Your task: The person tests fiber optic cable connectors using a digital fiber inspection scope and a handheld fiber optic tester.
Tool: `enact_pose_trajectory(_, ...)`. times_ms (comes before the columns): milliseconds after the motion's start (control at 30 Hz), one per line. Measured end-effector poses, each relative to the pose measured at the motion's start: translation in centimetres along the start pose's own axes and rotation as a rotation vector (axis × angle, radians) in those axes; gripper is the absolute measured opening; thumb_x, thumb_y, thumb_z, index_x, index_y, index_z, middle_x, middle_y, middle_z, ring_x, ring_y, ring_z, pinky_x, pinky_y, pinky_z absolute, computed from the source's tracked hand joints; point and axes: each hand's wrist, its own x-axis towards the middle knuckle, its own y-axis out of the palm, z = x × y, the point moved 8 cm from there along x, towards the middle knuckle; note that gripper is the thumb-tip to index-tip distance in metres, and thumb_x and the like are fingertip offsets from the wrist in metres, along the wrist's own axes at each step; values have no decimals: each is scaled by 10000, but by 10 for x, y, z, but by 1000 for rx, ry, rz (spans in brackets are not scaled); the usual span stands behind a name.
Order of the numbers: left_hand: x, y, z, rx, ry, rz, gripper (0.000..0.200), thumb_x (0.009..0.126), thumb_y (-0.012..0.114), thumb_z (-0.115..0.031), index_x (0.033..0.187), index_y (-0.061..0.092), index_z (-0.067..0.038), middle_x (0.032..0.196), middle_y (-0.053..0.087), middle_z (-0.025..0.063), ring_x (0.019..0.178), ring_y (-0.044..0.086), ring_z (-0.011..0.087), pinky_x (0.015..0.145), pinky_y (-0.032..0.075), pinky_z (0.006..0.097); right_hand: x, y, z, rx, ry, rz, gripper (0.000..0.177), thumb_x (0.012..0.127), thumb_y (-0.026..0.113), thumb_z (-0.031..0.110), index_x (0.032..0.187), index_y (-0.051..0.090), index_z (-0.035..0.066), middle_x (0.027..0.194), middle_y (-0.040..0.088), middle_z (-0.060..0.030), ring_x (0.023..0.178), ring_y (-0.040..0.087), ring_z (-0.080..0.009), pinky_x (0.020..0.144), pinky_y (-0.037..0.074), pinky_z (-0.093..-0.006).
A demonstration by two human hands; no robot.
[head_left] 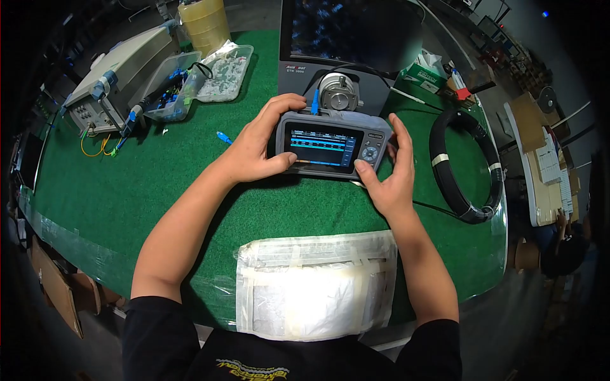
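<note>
Both hands grip a grey handheld fibre tester by its two sides, tilted so its lit screen faces me. My left hand wraps its left edge, thumb on the lower left of the frame. Around the right edge is my right hand, its thumb just below the round button pad. A blue fibre connector is plugged into the tester's top edge. Just behind stands a machine with a dark screen and a round metal fixture. Another blue connector lies left of my left hand.
A black cable coil lies on the right of the green table. At the left are a bench instrument, plastic tubs and a tape stack. A taped white sheet covers the front edge. A tissue box stands behind.
</note>
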Motion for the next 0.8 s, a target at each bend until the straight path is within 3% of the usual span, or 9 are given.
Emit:
enact_pose_trajectory(67, 1, 1, -1, -2, 8, -2, 788, 696, 699, -260, 1402, 429, -37, 1450, 451, 191, 1387, 443, 364, 1159, 353, 464, 1, -4, 20, -201, -216, -54, 819, 824, 808, 289, 1502, 421, 44, 1497, 434, -279, 1339, 475, -420, 1103, 413, -494)
enact_pose_trajectory(100, 1, 0, -1, -12, 3, -7, 775, 698, 702, -259, 1392, 438, -35, 1444, 456, 191, 1382, 447, 363, 1156, 353, 464, 2, -5, 22, -203, -215, -54, 819, 824, 808, 289, 1502, 421, 44, 1497, 434, -279, 1339, 475, -420, 1103, 413, -494)
enact_pose_trajectory(167, 1, 1, 1, -24, -5, -13, 762, 700, 704, -259, 1381, 447, -34, 1438, 462, 192, 1378, 452, 363, 1154, 354, 464, 1, -2, 38, -354, -352, -28, 583, 813, 793, 231, 1352, 621, 89, 1513, 429, -274, 1321, 471, -457, 1102, 401, -531)
enact_pose_trajectory(200, 1, 1, 2, -23, 3, -8, 764, 713, 705, -262, 1391, 441, -27, 1449, 454, 196, 1388, 434, 355, 1161, 330, 460, 0, -2, 38, -354, -349, -25, 583, 813, 793, 231, 1352, 621, 89, 1513, 429, -274, 1321, 471, -457, 1102, 401, -531)
enact_pose_trajectory(267, 0, 2, 3, -22, 12, -3, 767, 726, 706, -265, 1402, 435, -21, 1459, 446, 201, 1398, 416, 346, 1169, 307, 457, -3, 4, 46, -409, -456, 0, 350, 802, 769, 174, 1150, 764, 136, 1507, 445, -269, 1323, 463, -474, 1096, 397, -551)
enact_pose_trajectory(333, 1, 0, 1, -22, 21, -50, 731, 703, 713, -254, 1356, 473, -28, 1410, 488, 189, 1350, 480, 362, 1142, 364, 453, -3, 7, 52, -414, -465, -4, 305, 803, 759, 161, 1107, 784, 146, 1501, 457, -266, 1329, 460, -470, 1097, 391, -563)
enact_pose_trajectory(567, 1, 1, 2, -34, 29, -71, 722, 712, 722, -261, 1351, 481, -26, 1407, 494, 187, 1346, 487, 354, 1134, 373, 446, -5, 8, 51, -452, -430, -16, 302, 802, 738, 139, 1095, 802, 173, 1500, 480, -238, 1349, 446, -469, 1092, 353, -642)
enact_pose_trajectory(800, -1, 1, 2, -36, 18, -58, 712, 737, 715, -241, 1365, 465, -17, 1426, 476, 194, 1360, 462, 341, 1145, 347, 444, -4, 9, 48, -523, -419, -37, 296, 804, 741, 172, 1094, 802, 182, 1498, 487, -225, 1350, 444, -471, 1087, 343, -659)
